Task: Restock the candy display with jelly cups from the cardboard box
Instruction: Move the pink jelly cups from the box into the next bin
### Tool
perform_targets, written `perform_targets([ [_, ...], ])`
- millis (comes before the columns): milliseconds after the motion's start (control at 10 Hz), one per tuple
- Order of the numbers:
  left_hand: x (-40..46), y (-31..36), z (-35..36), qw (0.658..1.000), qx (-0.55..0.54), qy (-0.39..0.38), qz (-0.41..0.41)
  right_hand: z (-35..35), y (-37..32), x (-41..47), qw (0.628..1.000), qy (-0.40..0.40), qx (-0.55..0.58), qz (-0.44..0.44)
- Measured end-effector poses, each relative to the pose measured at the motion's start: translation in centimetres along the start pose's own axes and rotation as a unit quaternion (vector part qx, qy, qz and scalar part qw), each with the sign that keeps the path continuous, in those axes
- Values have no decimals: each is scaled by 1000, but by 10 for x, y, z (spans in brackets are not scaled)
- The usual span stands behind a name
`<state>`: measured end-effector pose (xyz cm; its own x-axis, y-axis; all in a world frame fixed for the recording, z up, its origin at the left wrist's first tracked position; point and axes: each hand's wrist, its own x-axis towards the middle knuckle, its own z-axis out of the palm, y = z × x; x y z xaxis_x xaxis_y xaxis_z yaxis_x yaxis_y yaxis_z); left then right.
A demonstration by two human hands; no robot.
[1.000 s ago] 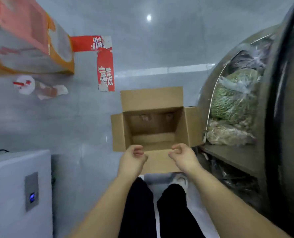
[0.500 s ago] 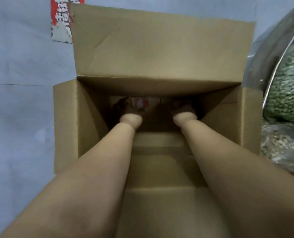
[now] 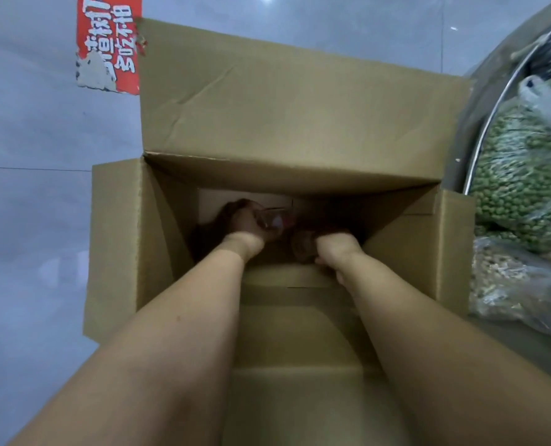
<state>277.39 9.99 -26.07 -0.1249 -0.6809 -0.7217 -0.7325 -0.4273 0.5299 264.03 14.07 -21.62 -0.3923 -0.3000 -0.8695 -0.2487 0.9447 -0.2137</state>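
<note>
Here, left to right: a torn red sticker (image 3: 108, 43) with white lettering on the grey floor (image 3: 32, 220). Next, the cardboard box (image 3: 287, 101), flaps open, both forearms reaching deep inside. Left hand (image 3: 247, 220) curled in shadow around a clear jelly cup (image 3: 275, 218) at the box bottom. Right hand (image 3: 337, 246) fisted beside it, fingers curled over something dark; what it holds I cannot tell. Far right, bags of green beans (image 3: 522, 175) and a paler bag (image 3: 506, 284) on a shelf just beside the box.
</note>
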Motion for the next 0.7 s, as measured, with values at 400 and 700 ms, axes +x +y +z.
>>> perform_targets([
  [400,-266,106,-138,978,-135,125,97,-71,-14,-268,768,-174,616,10],
  [700,-496,310,-270,937,-132,60,317,-258,-54,-569,769,-220,510,-316],
])
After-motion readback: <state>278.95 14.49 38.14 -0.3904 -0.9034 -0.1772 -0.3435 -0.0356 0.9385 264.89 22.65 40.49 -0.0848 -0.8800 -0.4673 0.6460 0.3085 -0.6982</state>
